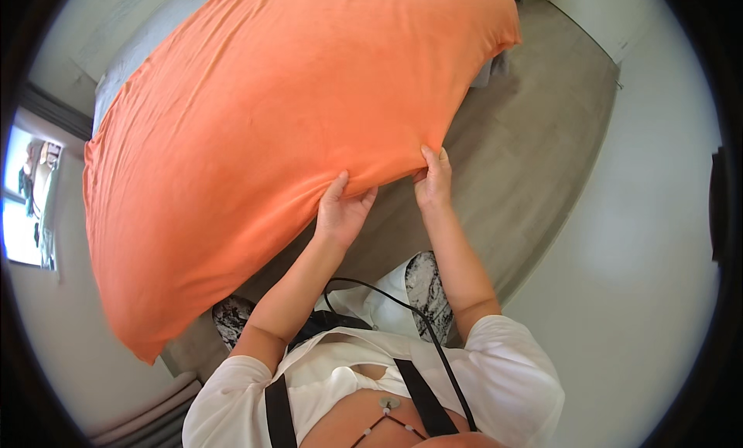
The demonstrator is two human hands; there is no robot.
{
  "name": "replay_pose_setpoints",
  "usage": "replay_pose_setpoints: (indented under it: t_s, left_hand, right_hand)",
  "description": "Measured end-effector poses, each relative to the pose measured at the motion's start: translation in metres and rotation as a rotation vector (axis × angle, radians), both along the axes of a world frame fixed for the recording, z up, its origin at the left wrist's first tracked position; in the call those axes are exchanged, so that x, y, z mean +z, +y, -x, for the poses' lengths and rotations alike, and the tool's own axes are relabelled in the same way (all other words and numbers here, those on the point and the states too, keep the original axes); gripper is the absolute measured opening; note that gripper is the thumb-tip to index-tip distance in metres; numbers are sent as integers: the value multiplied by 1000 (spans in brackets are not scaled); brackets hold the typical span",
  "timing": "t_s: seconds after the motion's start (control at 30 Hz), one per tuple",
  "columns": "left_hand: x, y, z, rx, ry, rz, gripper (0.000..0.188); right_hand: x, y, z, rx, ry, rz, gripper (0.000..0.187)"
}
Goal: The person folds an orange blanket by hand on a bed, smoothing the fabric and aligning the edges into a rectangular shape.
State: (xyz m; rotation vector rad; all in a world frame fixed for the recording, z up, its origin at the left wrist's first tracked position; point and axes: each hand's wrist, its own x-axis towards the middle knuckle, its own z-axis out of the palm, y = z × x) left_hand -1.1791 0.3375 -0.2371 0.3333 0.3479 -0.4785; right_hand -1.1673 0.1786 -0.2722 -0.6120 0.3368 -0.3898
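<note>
A large orange sheet (286, 99) spreads over the bed and hangs toward me, its surface lightly creased. My right hand (433, 178) pinches the sheet's near edge at a corner, thumb on top and fingers curled below. To its left, my left hand (343, 212) grips the same edge, its thumb pressed on the cloth and its fingers partly under it. Between the two hands the edge is drawn up in small folds. At the lower left the sheet droops to a point near the floor.
Grey bedding (159, 26) shows beyond the sheet at the upper left. A grey-brown floor (534, 130) runs along the right, up to a white wall (635, 247). There is a window (29, 200) at the far left. Folded padded layers (147, 413) stand at the lower left.
</note>
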Motion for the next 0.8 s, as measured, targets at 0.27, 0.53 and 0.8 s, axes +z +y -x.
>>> replay_pose_setpoints:
  t_s: [0.27, 0.53, 0.8]
  left_hand:
    - [32, -15, 53, 68, -38, -343, 21]
    - [6, -9, 44, 31, -24, -368, 21]
    - [-35, 1, 21, 1, 98, -159, 28]
  right_hand:
    - [20, -72, -49, 272, -38, -245, 53]
    - [36, -116, -59, 256, 51, -55, 49]
    - [-93, -132, -88, 33, 174, -87, 39]
